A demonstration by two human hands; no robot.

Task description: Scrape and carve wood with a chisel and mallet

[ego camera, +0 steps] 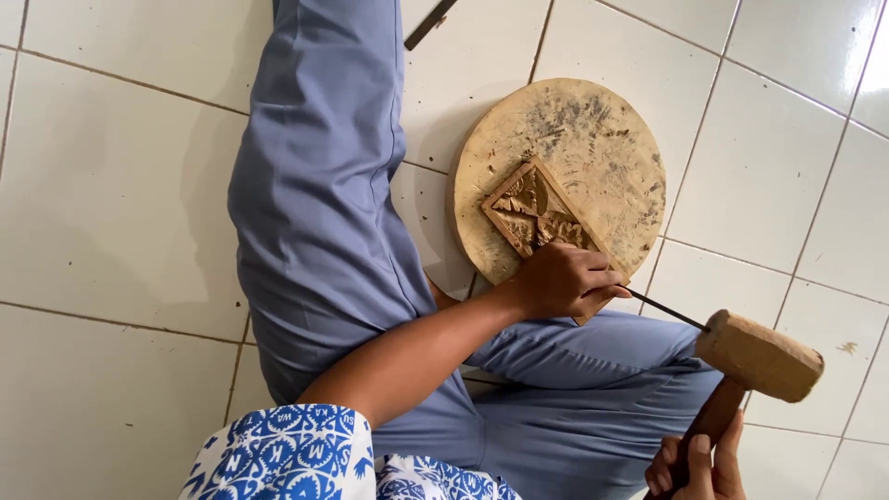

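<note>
My left hand point(565, 278) is closed around a thin metal chisel point(669, 310), resting on the carved rectangular wood panel point(532, 215) that lies on a round wooden board point(593, 139) on the tiled floor point(111, 185). My right hand point(696, 468) grips the handle of a wooden mallet point(757, 355), whose head touches the chisel's end.

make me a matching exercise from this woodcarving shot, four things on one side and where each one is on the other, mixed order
Things:
1. carved panel
2. chisel
3. mallet
4. round wooden board

Places:
a. flat on the tiled floor
b. gripped in the left hand
c. lying on the round board
d. its handle held in the right hand

Pairs: 1-c, 2-b, 3-d, 4-a
</note>
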